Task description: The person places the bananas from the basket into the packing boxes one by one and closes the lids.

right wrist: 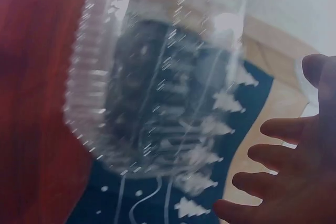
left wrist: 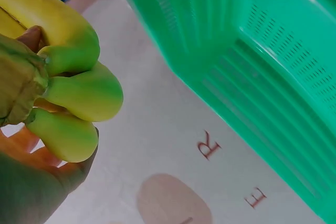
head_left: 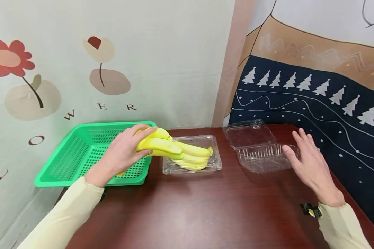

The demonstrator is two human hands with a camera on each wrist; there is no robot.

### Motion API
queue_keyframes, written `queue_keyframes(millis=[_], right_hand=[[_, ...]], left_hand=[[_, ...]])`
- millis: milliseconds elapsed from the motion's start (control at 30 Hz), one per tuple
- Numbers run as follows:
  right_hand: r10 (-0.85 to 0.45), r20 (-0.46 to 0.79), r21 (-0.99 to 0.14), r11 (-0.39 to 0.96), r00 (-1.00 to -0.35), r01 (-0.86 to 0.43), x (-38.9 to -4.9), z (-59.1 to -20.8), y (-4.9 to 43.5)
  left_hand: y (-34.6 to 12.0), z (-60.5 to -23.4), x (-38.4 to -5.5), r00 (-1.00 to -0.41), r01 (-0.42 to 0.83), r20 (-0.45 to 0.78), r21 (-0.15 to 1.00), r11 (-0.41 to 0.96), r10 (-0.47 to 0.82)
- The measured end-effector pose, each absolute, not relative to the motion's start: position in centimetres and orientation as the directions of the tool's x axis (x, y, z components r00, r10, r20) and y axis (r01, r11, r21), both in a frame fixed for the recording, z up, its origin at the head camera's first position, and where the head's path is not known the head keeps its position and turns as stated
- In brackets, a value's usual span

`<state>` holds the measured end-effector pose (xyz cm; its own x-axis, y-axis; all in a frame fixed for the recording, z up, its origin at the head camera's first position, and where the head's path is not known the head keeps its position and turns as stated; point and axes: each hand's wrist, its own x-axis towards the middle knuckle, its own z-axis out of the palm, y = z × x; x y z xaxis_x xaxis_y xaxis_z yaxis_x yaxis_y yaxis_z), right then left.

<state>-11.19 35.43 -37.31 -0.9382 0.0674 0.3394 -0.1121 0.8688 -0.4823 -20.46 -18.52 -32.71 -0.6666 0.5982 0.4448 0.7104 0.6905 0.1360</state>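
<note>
My left hand grips a bunch of yellow bananas, held up between the green basket and the middle plastic box. In the left wrist view the bunch's thick stem and greenish necks face the camera, with fingers wrapped round behind. Below and right of it, a clear plastic box contains another bunch of bananas. My right hand hovers with fingers spread, holding nothing, beside a second clear box whose lid stands open at the back. In the right wrist view that box looks blurred.
A green slotted basket stands at the left of the dark red table, with a bit of yellow showing in it below my left wrist. Behind the table hang a pale flower-print curtain and a dark tree-print cloth.
</note>
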Motion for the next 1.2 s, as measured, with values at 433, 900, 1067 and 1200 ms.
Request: queue_keyframes(millis=[433,900,1067,1200], right_hand=[[0.219,0.231,-0.670,0.742,-0.948,0.008,-11.8,-39.2,39.3],[0.246,0.144,-0.671,0.736,-0.958,0.089,-11.1,-40.7,39.4],[0.191,0.129,-0.694,0.719,-0.973,0.049,-10.2,-41.6,39.1],[0.154,0.115,-0.696,0.717,-0.981,0.031,-9.5,-42.2,38.9]], left_hand=[[-13.9,-33.1,-19.4,-0.579,0.792,0.461,0.123,0.598,0.672],[-9.8,-33.0,-19.1,-0.559,0.818,0.441,0.153,0.555,0.702],[-8.4,-32.9,-19.0,-0.554,0.823,0.428,0.156,0.546,0.714],[-7.6,-32.9,-19.0,-0.555,0.825,0.410,0.161,0.541,0.724]])
